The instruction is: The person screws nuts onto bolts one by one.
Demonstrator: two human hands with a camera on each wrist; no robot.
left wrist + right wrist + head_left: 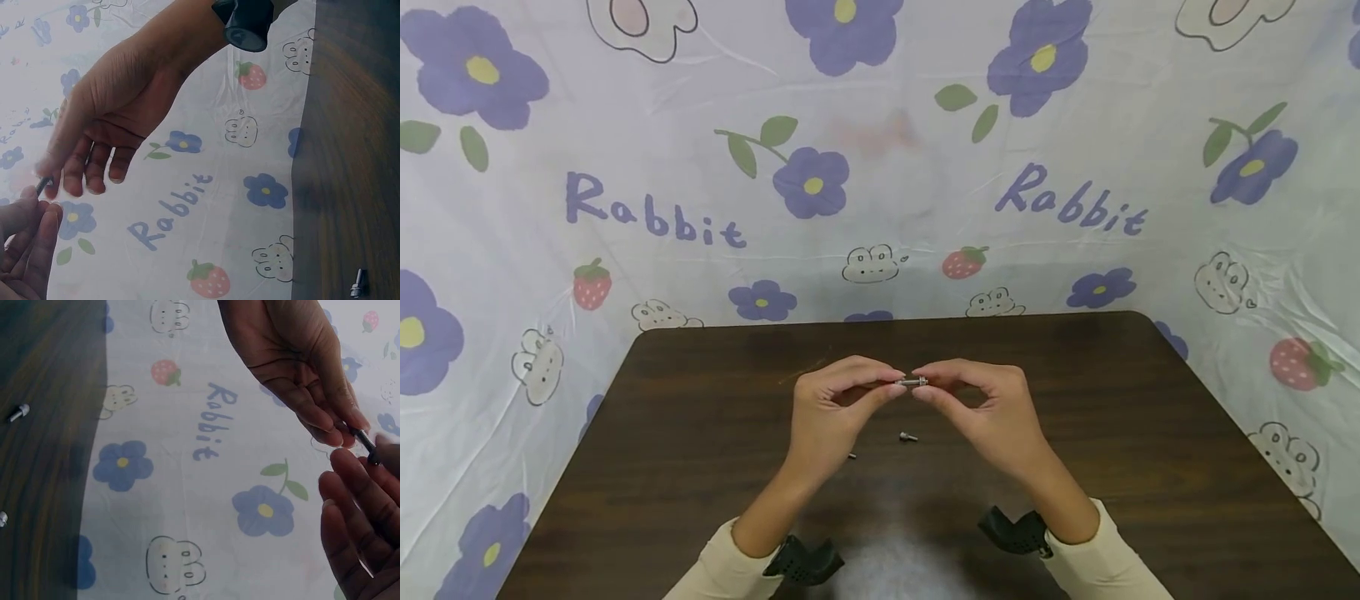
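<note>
Above the table, both hands meet at a small metal screw [913, 382] with a threaded shaft. Its shaft end is pinched between thumb and forefinger of my left hand [827, 408]. My right hand [996, 408] has its thumb and forefinger around the wider end. In the right wrist view the screw [366, 442] slants between the left hand [294, 362] and the right hand [362, 519], whose other fingers are spread out. The left wrist view shows the screw [42, 185] mostly covered by fingertips.
A second screw [907, 437], with a wider head, lies on the dark wooden table [700, 467] below the hands. The tip of another small metal piece [852, 457] shows beside the left wrist. A patterned cloth [880, 200] hangs behind and at the sides.
</note>
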